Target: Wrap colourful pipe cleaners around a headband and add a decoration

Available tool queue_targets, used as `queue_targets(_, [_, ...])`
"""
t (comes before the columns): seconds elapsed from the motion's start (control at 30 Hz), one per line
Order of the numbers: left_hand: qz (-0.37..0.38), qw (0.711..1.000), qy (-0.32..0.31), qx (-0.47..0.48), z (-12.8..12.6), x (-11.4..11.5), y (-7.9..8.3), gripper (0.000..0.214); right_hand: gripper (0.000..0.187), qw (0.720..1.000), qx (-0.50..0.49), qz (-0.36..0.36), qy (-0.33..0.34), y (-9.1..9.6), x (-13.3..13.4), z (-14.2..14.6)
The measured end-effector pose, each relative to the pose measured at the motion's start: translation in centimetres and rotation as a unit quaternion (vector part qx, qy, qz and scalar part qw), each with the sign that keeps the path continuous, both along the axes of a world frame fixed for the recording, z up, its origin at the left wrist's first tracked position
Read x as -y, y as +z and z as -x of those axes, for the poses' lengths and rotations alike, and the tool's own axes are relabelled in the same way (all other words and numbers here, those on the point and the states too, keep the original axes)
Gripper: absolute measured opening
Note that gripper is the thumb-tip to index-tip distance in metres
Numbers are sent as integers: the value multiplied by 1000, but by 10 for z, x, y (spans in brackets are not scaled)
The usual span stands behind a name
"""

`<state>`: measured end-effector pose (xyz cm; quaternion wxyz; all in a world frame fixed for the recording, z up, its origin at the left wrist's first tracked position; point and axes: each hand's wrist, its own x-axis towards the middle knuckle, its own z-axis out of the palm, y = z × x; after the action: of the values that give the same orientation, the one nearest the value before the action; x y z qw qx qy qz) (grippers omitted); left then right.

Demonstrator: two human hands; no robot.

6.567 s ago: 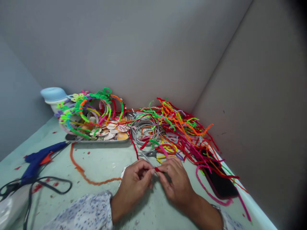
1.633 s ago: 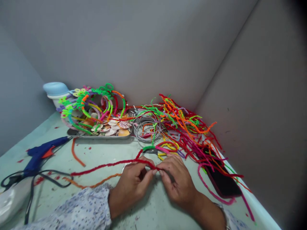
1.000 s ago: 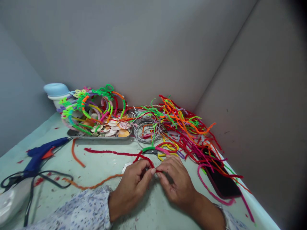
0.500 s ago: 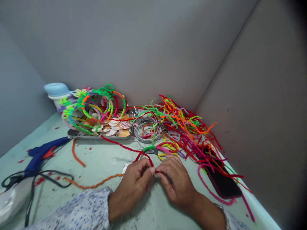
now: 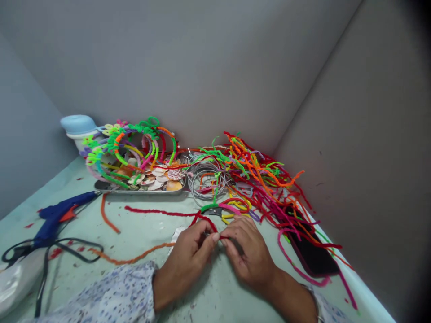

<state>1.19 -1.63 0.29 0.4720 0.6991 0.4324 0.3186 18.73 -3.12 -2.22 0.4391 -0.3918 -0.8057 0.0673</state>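
Observation:
My left hand (image 5: 187,261) and my right hand (image 5: 248,253) meet at the fingertips low in the middle, both pinched on one red pipe cleaner (image 5: 158,213). Its free length runs from the pinch up and out to the left, just above the pale green table (image 5: 141,229). A thin grey wire seems to sit inside the pinch, though I cannot make it out. An orange pipe cleaner (image 5: 131,259) lies on the table under my left wrist.
A metal tray (image 5: 139,190) holds shells and bent pipe-cleaner hoops. Grey wire rings (image 5: 205,181) and scissors (image 5: 215,211) lie behind my hands. A tangled pipe-cleaner heap (image 5: 266,179) partly covers a dark phone (image 5: 311,258). A blue glue gun (image 5: 57,217) with black cord lies left.
The free end of the red pipe cleaner has swung about on the left, up toward the tray and back down, while both hands stayed pinched at the same spot.

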Motion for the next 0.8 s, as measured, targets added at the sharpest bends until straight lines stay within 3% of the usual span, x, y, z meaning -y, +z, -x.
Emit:
queue_targets(0.17, [-16,1000,1,-17,-1,-2,-1,33,16,1000,6,2,9,0,0,0])
queue_targets(0.53, [36,999,-11,25,-2,-1,-1,31,14,1000,12,-4,-5,0,0,0])
queue_targets(0.8, [-84,996,28,1,2,5,-10,10,12,999,-23,0,-43,2,1,1])
